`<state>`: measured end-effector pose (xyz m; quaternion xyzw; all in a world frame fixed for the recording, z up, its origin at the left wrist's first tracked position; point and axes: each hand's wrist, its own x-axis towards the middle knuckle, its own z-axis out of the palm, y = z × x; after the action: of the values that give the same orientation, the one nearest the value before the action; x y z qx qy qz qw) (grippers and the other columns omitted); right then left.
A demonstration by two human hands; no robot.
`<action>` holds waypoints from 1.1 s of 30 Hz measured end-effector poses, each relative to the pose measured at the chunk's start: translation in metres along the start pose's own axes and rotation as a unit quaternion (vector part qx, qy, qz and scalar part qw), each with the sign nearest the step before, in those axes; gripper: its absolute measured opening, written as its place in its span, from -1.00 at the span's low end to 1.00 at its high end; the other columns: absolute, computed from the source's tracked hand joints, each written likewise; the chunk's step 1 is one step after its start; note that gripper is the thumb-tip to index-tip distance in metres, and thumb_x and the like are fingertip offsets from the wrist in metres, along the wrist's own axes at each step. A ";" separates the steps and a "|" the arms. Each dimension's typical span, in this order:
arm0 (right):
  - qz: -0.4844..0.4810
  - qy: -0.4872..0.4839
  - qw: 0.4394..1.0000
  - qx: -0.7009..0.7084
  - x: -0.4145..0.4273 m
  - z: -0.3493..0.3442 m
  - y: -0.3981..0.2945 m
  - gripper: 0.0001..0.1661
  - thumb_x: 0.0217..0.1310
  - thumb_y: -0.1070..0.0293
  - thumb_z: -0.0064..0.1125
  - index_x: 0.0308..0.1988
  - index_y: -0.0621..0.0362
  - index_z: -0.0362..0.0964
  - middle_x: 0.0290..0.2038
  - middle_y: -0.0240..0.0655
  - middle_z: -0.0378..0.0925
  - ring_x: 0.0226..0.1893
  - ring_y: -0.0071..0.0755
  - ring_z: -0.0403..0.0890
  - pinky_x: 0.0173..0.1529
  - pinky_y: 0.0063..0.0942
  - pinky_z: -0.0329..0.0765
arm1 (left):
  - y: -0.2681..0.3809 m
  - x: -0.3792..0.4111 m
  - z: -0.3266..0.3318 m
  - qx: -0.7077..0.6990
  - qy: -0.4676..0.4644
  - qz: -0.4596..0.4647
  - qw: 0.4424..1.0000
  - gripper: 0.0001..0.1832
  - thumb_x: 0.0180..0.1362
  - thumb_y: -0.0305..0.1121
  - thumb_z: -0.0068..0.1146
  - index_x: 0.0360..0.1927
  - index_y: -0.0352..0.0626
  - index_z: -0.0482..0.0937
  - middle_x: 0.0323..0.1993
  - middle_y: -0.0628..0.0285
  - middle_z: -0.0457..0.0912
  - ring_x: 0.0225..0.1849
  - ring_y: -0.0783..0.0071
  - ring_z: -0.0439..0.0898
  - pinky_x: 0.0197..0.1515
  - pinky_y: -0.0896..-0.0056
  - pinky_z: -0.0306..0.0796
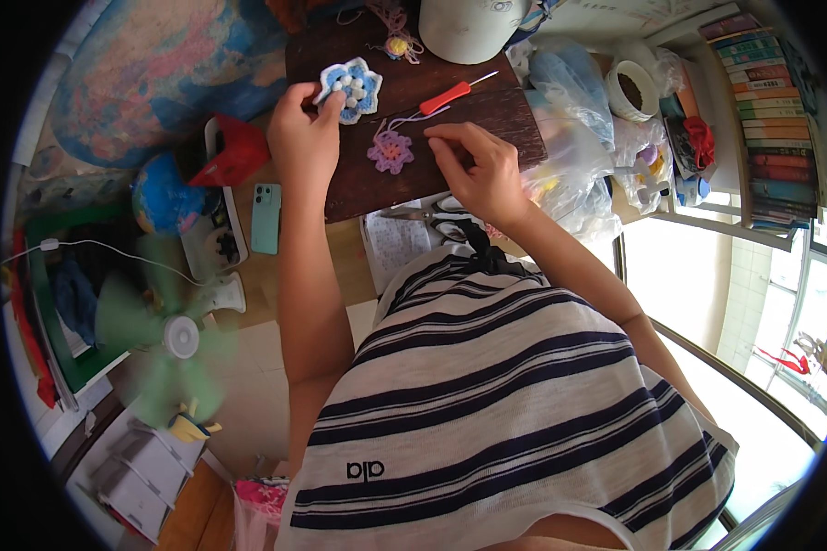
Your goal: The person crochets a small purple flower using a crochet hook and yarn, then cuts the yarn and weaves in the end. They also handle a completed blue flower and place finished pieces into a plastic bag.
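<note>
My left hand (pixel 310 127) pinches a crocheted flower (pixel 363 86) by its left edge, thumb on top. The flower is blue with a white border and white bobbles around its middle. My right hand (pixel 479 162) hovers at the right with fingers loosely curled; I see nothing in it. Between my hands, a smaller purple crocheted flower (pixel 390 153) with a pinkish centre lies on the dark wooden board (pixel 358 186), its yarn tail (pixel 420 117) trailing up and right. A crochet hook with a red handle (pixel 445 98) lies just above my right fingertips.
Pink yarn with a yellow piece (pixel 396 47) lies by a white container (pixel 472 31) at the back. Scissors (pixel 413 215) and a written sheet (pixel 396 241) sit near my body. A phone (pixel 266 219) and a spinning fan (pixel 181 337) are left, plastic bags (pixel 572 158) right.
</note>
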<state>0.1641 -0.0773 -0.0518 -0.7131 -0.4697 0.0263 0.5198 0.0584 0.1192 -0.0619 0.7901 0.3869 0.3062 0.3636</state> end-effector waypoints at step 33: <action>0.247 -0.057 0.865 0.433 0.011 -0.035 -0.073 -0.88 0.30 0.48 0.16 -0.20 0.30 0.43 -0.33 -0.44 0.57 -0.35 -0.75 0.52 -0.30 -0.72 0.46 | 0.100 -0.104 -0.026 -0.103 0.075 0.198 0.972 -0.69 0.07 -0.59 0.29 -0.11 -0.31 0.49 -0.04 0.14 0.44 -0.06 0.43 0.47 -0.01 0.48 0.38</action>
<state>0.1422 -0.0934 0.0251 -0.5062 -0.2488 0.3952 0.7250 0.0243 -0.0020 0.0125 0.7837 0.2155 0.4692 0.3452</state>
